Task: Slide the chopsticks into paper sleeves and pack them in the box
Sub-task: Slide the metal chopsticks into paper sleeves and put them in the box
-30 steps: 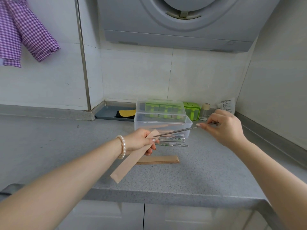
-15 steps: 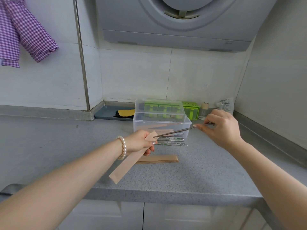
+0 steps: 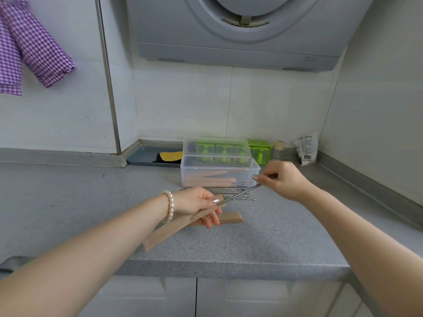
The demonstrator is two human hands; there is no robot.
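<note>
Since half a second before, chopstick tip had entered sleeve mouth. Left hand pinched sleeve, angled to receive; right hand pinched far end, pushing. Box waited open behind on bench, sleeved pairs inside.

Purple checked cloth hanging; green containers; packet in corner
</note>
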